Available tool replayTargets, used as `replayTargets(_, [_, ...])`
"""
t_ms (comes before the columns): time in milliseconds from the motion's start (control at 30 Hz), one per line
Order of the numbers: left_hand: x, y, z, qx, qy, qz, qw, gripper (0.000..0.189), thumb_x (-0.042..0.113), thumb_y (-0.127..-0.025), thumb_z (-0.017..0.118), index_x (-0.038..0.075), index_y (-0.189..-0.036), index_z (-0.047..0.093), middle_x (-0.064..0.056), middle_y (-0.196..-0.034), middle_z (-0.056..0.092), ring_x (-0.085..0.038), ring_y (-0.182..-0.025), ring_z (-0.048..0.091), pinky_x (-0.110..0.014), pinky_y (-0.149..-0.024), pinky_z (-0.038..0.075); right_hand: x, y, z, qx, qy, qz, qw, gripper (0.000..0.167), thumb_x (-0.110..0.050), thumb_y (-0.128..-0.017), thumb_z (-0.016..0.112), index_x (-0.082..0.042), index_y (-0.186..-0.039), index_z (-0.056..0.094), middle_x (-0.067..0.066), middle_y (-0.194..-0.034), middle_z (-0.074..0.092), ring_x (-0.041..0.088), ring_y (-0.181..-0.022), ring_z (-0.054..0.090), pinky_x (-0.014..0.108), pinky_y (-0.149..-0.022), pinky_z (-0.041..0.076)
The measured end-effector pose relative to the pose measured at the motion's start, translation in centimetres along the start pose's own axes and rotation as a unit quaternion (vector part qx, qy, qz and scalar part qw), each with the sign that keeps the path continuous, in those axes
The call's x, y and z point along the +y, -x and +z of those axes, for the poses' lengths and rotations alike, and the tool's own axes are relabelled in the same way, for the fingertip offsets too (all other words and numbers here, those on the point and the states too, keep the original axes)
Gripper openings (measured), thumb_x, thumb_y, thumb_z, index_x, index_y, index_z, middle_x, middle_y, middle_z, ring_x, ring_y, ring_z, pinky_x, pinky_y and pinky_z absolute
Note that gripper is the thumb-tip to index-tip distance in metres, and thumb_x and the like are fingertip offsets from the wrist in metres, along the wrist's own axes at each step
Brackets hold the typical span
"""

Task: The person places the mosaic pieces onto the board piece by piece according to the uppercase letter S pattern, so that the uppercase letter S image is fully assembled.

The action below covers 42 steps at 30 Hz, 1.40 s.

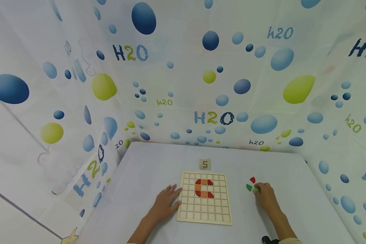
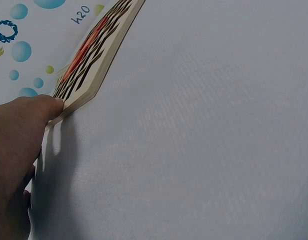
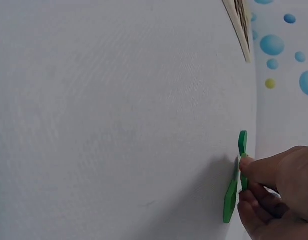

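Note:
A wooden grid board [image 1: 204, 211] lies on the white table, with red and orange pieces [image 1: 204, 188] set into a C-like shape. My left hand [image 1: 164, 205] rests at its left edge, fingers spread and thumb touching the rim; in the left wrist view the thumb [image 2: 41, 107] lies on the board's corner. To the right of the board, my right hand [image 1: 265, 195] pinches a green piece [image 3: 244, 177] between thumb and fingers. Two other green pieces show close by in the right wrist view, one nearer [image 3: 230, 202] and one beyond [image 3: 243, 142]. A red quarter-round piece [image 1: 252, 180] lies just behind that hand.
A small card [image 1: 205, 164] with a gridded S-like figure lies behind the board. White cloth printed with blue and green drops [image 1: 210, 76] hangs behind and beside the table [image 1: 152, 159]. A dark object [image 1: 269, 240] shows at the bottom edge by the right forearm.

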<state>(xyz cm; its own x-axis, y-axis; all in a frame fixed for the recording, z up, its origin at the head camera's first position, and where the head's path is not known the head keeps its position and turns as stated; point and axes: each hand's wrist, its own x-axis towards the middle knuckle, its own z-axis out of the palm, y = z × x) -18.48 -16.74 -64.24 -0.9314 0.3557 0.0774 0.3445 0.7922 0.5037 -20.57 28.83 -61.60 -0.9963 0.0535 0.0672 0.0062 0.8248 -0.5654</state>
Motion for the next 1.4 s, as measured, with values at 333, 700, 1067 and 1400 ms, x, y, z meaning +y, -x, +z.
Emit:
replayTargets(333, [0.1,0.0,-0.3,0.001,0.000,0.008,1.0000,0.056,0.041,-0.106,0.061,0.017,-0.156,0.053,-0.017,-0.165,0.044,-0.045,-0.154,0.037,-0.069,-0.121,0.031,-3.8,0.6,1.1,-0.012,-0.023,-0.010,0.9996,0.028,-0.001,-0.097,0.068,0.012,-0.121,0.066,0.028,-0.118,0.063,0.044,-0.115,0.063,0.061,-0.102,0.053])
replayTargets(700, [0.0,-0.1,0.0,-0.003,-0.001,0.002,1.0000,0.057,0.041,-0.106,0.061,0.018,-0.157,0.052,-0.015,-0.166,0.043,-0.044,-0.154,0.036,-0.068,-0.122,0.030,-8.2,1.7,5.4,-0.037,-0.047,-0.015,0.9981,0.029,-0.007,-0.097,0.074,-0.002,-0.125,0.069,0.012,-0.123,0.064,0.031,-0.120,0.063,0.054,-0.106,0.053])
replayTargets(1067, [-0.2,-0.2,0.2,-0.006,0.004,-0.004,1.0000,0.057,0.042,-0.106,0.060,0.020,-0.158,0.051,-0.014,-0.167,0.041,-0.042,-0.156,0.034,-0.067,-0.124,0.028,-11.4,3.2,8.1,-0.077,-0.082,-0.105,0.9881,0.016,-0.011,-0.096,0.077,-0.015,-0.107,0.066,-0.003,-0.110,0.061,0.016,-0.107,0.060,0.038,-0.094,0.058])
replayTargets(1400, [-0.2,-0.1,0.2,-0.005,0.003,-0.004,1.0000,0.057,0.042,-0.106,0.060,0.019,-0.157,0.052,-0.014,-0.167,0.042,-0.042,-0.156,0.034,-0.066,-0.124,0.028,-11.7,4.2,8.7,-0.082,-0.063,-0.187,0.9770,0.012,-0.008,-0.095,0.078,-0.017,-0.093,0.069,-0.010,-0.103,0.061,0.014,-0.101,0.058,0.029,-0.085,0.057])
